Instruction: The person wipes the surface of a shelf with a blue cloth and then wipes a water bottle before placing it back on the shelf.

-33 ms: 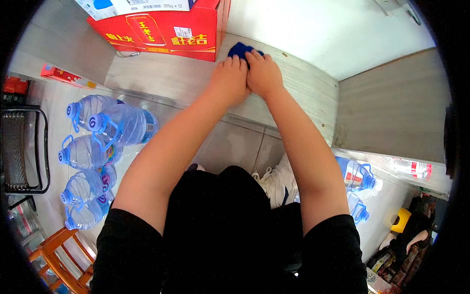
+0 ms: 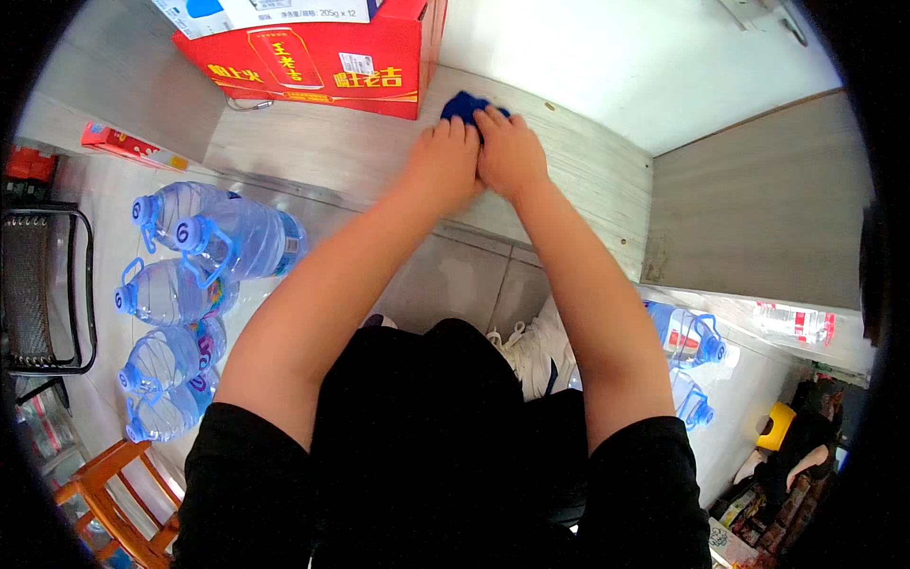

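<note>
A bunched dark blue cloth [image 2: 462, 104] lies on the pale wood-grain shelf board [image 2: 578, 156] ahead of me. My left hand [image 2: 447, 159] and my right hand [image 2: 512, 154] are side by side and touching, with their fingers closed over the near edge of the cloth. Both arms reach straight forward. The palms and the underside of the cloth are hidden.
Just left of the cloth stands a red carton [image 2: 332, 71] with a white box [image 2: 265, 14] on top. Several large water bottles [image 2: 242, 242] stand on the floor at left, others [image 2: 687, 337] at right. An upright grey panel [image 2: 758, 190] bounds the shelf's right side.
Both hands and the blue cloth have shifted very slightly toward me along the board. My fingers remain on the cloth.
</note>
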Demonstrator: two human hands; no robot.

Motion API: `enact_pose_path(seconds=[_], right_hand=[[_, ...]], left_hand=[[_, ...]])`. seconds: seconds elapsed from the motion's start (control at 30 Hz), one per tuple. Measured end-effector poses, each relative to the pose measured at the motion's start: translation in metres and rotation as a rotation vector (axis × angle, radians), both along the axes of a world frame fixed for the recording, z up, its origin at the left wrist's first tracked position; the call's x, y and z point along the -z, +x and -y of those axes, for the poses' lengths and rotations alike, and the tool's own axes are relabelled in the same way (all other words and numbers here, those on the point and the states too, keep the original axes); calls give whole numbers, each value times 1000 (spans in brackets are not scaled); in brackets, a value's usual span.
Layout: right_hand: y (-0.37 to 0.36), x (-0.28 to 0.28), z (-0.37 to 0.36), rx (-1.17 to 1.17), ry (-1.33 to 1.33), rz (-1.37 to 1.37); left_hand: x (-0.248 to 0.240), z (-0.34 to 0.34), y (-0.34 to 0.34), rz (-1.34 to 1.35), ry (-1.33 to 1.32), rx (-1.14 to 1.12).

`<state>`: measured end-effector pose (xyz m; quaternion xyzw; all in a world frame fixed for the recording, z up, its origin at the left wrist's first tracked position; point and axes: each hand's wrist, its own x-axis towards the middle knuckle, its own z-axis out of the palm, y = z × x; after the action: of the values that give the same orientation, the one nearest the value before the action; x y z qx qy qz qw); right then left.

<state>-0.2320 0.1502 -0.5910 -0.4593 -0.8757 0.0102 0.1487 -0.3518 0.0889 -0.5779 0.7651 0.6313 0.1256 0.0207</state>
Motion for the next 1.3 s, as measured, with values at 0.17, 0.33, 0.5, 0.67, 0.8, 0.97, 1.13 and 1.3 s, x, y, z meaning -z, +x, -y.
enact_pose_path(seconds=[0.17, 0.33, 0.5, 0.67, 0.8, 0.97, 1.13, 1.3], right_hand=[[26, -2, 63, -134, -32, -10], [33, -8, 100, -152, -80, 35], [29, -6, 69, -219, -41, 58], [-15, 3, -4, -133, -86, 102], [-19, 23, -70, -195, -45, 204], [-48, -15, -67, -27, -226, 256], [-32, -9, -36, -97, -231, 233], [-7, -16, 27, -177, -255, 179]], left_hand=[[-11, 47, 4, -105, -45, 192], [-22, 80, -1, -131, -215, 267], [-2, 67, 0, -89, -194, 152], [19, 4, -10, 28, -59, -85], [25, -38, 7, 100, -21, -268], [29, -44, -2, 37, 28, -296], [23, -12, -11, -120, 15, -152], [-13, 46, -2, -197, -262, 6]])
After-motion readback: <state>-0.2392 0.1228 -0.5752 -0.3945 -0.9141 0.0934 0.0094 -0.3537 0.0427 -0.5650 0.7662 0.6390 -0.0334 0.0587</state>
